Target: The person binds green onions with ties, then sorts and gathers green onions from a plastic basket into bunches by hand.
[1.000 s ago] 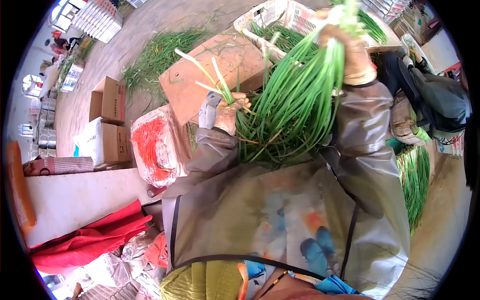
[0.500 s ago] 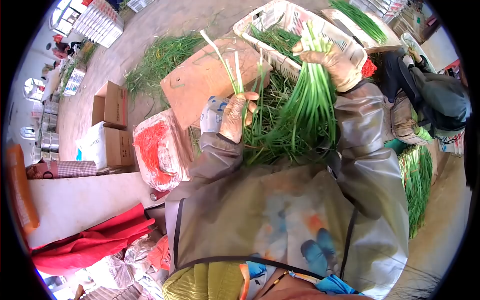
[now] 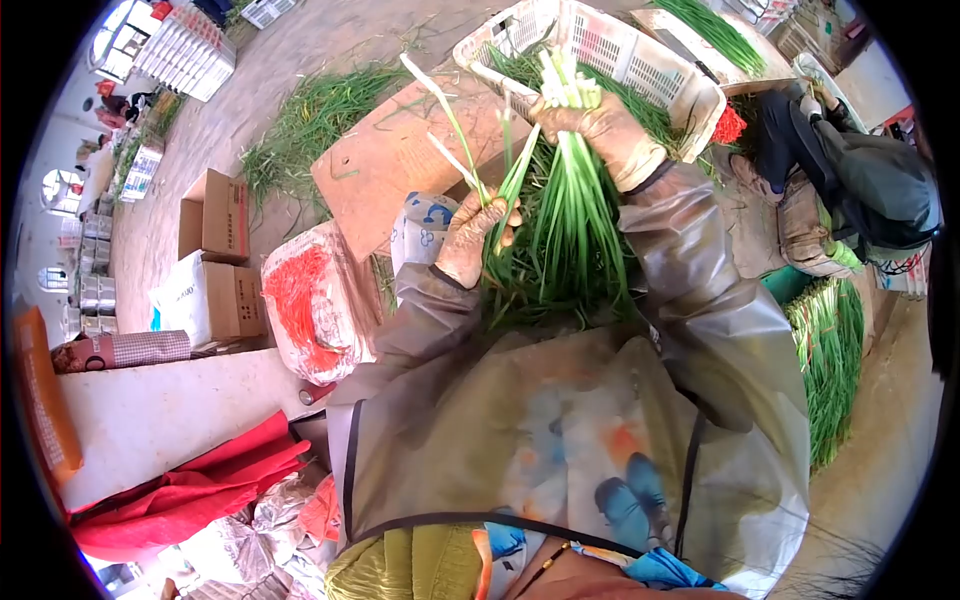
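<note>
My right hand (image 3: 605, 135), in a stained glove, is closed around a thick bunch of green onions (image 3: 575, 210). Their pale ends point up and away, and the long leaves hang down towards my lap. On the left, my gloved left hand (image 3: 468, 235) is closed on a few loose green onion stalks (image 3: 443, 98), which stick up from the fingers at different angles. Both hands are above a heap of loose green leaves (image 3: 510, 270), with the bunch close beside the left hand's stalks.
Ahead stands a white plastic crate (image 3: 640, 50) with greens inside. A brown board (image 3: 400, 160) lies left of it, near red ties on a wrapped bundle (image 3: 320, 300). Cardboard boxes (image 3: 215, 215) stand further left. At right are tied green bundles (image 3: 830, 370) and another person (image 3: 860, 170).
My right hand has moved left with the bunch, closer to my left hand. The left hand stays nearly in place, its stalks now at a different angle.
</note>
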### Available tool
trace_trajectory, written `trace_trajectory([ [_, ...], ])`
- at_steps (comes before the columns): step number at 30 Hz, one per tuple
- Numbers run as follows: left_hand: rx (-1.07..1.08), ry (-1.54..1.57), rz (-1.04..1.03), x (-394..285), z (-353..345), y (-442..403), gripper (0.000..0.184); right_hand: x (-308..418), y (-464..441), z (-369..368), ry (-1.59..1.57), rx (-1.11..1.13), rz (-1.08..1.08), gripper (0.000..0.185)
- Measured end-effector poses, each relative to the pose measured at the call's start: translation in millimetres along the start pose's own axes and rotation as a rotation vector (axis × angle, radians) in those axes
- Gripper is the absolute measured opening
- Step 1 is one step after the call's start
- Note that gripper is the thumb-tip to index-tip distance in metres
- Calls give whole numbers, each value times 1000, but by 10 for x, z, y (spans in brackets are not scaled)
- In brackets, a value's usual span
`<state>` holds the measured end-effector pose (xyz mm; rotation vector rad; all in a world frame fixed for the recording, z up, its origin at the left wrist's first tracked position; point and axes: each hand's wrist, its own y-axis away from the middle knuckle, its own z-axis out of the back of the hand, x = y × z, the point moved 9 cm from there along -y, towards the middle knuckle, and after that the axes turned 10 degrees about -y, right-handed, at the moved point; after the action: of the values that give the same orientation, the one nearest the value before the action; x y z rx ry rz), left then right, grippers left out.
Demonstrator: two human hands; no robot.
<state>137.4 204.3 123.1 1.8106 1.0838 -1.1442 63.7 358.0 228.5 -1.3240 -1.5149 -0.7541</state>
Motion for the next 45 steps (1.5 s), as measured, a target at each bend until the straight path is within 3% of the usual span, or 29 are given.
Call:
trace_trajectory([
  [2, 31, -15, 11, 49, 16, -33, 21, 218, 4, 179, 84, -100, 28, 18],
  [4, 3, -58, 17, 95, 40, -28, 19, 793, 56, 214, 204, -51, 254, 20],
  [6, 45, -105, 118, 317, 88, -32, 17, 1173, 88, 416, 138, -103, 283, 20],
  [8, 41, -20, 72, 325, 84, -44, 20, 1278, 82, 421, 83, 18, 239, 21],
  [10, -1, 67, -11, 205, 100, -68, 20, 1115, 122, 427, 321, -114, 191, 21],
  [12, 7, 106, -91, 69, 45, -95, 20, 643, 142, 295, 118, -48, -7, 27],
  [15, 126, 150, 53, 70, -151, -83, 20, 222, 216, 14, 3, 10, -81, 30],
  [16, 68, 97, 47, -8, -247, -14, 22, 130, 242, -90, -65, 64, -133, 30],
  [19, 196, 19, 109, 113, -245, 19, 23, 208, 207, -190, 89, 125, -83, 21],
  [24, 156, 62, 36, 128, -162, 25, 22, 1046, 122, 174, 341, -31, 170, 14],
  [26, 190, -8, 80, 330, -83, -27, 20, 1410, 157, 419, 176, -167, 173, 16],
  [28, 116, -60, 168, 622, 61, -105, 21, 1796, 297, 275, -68, -166, 189, 22],
  [30, 72, -166, 261, 939, 204, -197, 21, 2103, 317, 347, -152, -139, 359, 16],
  [32, 88, -212, 278, 1189, 242, -398, 24, 2313, 277, 328, 6, -110, 332, 18],
  [33, 142, -388, 323, 1242, 179, -468, 26, 2336, 259, 427, 33, -266, 347, 20],
  [35, 298, -760, 295, 1186, -1, -620, 37, 2345, 246, 266, -7, -214, 269, 24],
  [37, 245, -1178, 215, 992, -60, -733, 43, 2367, 241, 122, -134, -93, 169, 30],
  [38, 186, -1315, 157, 876, -83, -744, 43, 2525, 294, 47, 35, -140, 370, 28],
  [39, 184, -1316, 145, 806, -112, -718, 43, 2523, 148, 283, 312, -214, 405, 25],
  [40, 139, -1552, 92, 563, -152, -631, 42, 2521, 19, 519, 585, -296, 436, 23],
  [41, 88, -1789, 34, 389, -147, -570, 41, 2521, 57, 435, 470, -229, 488, 17],
  [42, 87, -1797, 23, 375, -23, -547, 41, 2564, 147, 336, 469, -232, 500, 17],
  [44, 110, -1551, -331, 227, 58, -494, 33, 2591, 242, 109, 90, -67, 448, 17],
  [45, 188, -1544, 7, 188, 101, -446, 28, 2560, 155, 203, 205, -148, 425, 15],
])
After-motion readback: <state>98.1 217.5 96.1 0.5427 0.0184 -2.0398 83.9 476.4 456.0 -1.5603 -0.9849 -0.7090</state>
